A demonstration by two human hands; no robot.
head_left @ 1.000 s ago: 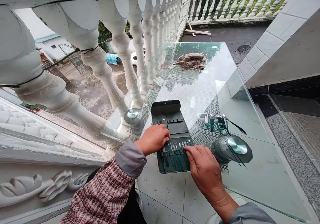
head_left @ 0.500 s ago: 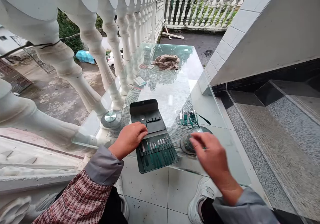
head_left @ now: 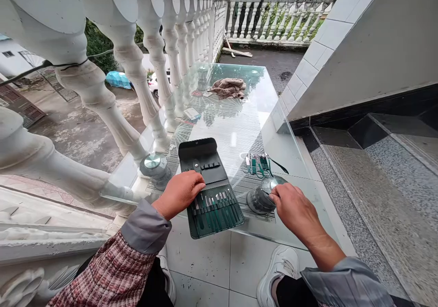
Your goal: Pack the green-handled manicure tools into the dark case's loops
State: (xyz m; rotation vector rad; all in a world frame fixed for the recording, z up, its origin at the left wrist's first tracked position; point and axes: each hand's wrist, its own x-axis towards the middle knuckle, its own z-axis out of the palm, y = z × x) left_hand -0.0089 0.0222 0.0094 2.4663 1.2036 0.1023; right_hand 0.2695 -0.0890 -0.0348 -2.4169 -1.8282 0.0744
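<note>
On the glass table (head_left: 236, 120), an open dark case (head_left: 216, 178) lies at the near edge, its lower end seemingly overhanging, so it deserves steadying. The left hand (head_left: 179, 193) bends over its left side, fingers curled; their hold is hidden. The right hand (head_left: 297, 209), thumb and forefinger nearly together above the round support (head_left: 258, 202), may pinch something; I cannot tell. The looped slim tools (head_left: 215, 207) suit light handling, 1 at a time.
</note>
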